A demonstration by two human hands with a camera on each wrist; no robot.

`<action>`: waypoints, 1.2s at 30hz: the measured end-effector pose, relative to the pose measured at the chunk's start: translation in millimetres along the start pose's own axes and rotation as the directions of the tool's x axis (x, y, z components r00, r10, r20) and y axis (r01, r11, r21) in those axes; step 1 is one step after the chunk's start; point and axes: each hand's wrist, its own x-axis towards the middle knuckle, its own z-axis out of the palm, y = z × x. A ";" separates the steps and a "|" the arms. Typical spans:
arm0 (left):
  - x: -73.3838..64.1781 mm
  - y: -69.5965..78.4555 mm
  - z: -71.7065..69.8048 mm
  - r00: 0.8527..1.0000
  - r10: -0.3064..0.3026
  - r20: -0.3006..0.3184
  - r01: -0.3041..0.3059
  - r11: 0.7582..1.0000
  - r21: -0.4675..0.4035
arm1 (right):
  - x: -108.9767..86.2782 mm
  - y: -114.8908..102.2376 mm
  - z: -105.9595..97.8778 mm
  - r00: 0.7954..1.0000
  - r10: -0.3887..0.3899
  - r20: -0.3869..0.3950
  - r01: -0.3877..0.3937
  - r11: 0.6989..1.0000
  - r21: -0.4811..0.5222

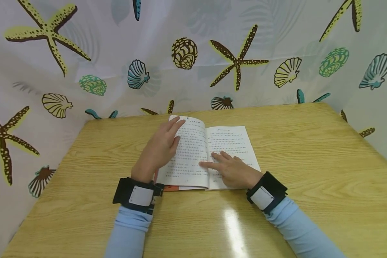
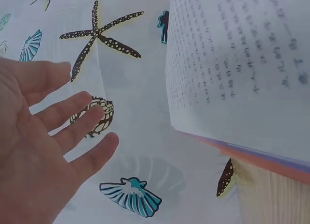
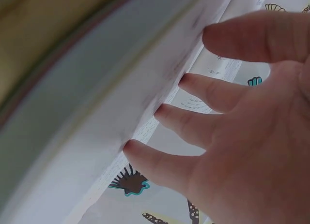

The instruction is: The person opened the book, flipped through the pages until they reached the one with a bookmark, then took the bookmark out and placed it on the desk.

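An open book [image 1: 191, 154] with lines of printed text lies on the wooden table. Over the outer part of its left page is my left hand [image 1: 158, 147], fingers loosely extended. In the left wrist view that hand [image 2: 53, 132] holds nothing and looks apart from the page [image 2: 227, 59]. My right hand [image 1: 235, 170] rests on the lower right page [image 1: 229, 139], fingers spread towards the spine. The right wrist view shows the right hand's fingertips [image 3: 167, 110] touching the paper. Part of the right page's text is hidden under this hand.
The wooden table [image 1: 309, 172] extends around the book on both sides. Behind it hangs a white cloth [image 1: 193, 86] printed with starfish and shells. Each wrist wears a black strap [image 1: 271, 190]. A red-orange cover edge [image 1: 171, 188] peeks out below the left page.
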 end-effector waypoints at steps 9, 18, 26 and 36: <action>1.0 0.7 24.7 0.862 -0.130 0.489 0.158 0.987 -0.016 | 0.9 -0.6 -0.7 1.000 -0.021 -0.005 0.021 1.000 -0.010; -1.2 -0.5 35.3 0.754 -0.244 0.610 0.275 0.960 0.044 | 2.8 -2.0 0.6 1.000 -0.019 0.012 0.019 1.000 0.008; -2.1 2.0 36.2 0.726 -0.267 0.633 0.287 0.955 0.074 | 2.4 4.4 -3.3 0.999 -0.044 0.027 0.042 0.995 0.087; -1.7 3.3 39.2 0.715 -0.284 0.638 0.284 0.953 0.105 | -3.2 24.9 -10.7 0.998 0.047 0.032 -0.050 0.993 0.106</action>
